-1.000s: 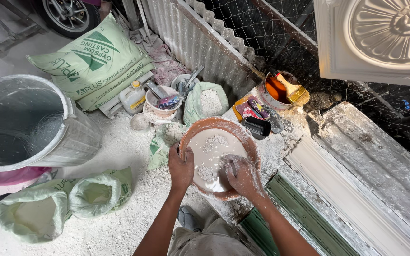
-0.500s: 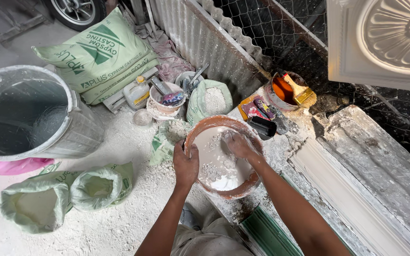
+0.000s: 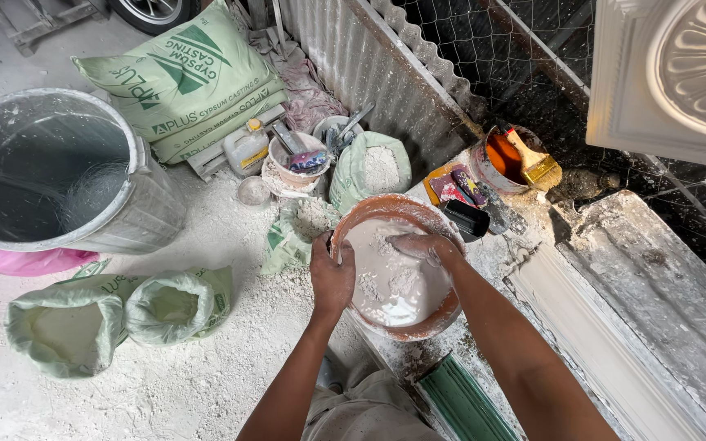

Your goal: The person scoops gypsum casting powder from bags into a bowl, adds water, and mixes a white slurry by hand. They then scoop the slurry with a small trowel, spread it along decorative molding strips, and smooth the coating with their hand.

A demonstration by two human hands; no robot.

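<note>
Right-hand fingers (image 3: 408, 242) buried in white plaster (image 3: 394, 282), tyre (image 3: 150, 10) cropped

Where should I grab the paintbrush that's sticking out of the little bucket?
Grab the paintbrush by its pale handle, coming from above and the near side. The handle leans up over the rim of the small bucket, free to pinch, while its bristle end lies lower, so the handle is probably the cleaner part to hold.

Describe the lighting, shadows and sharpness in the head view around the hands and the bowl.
Head view: soft, even daylight with no hard shadows; the white plaster in the orange bowl is bright but keeps its texture. The left hand on the rim and the right hand in the powder are sharp. The grey bin bulges slightly from wide-angle distortion near the edge.
</note>
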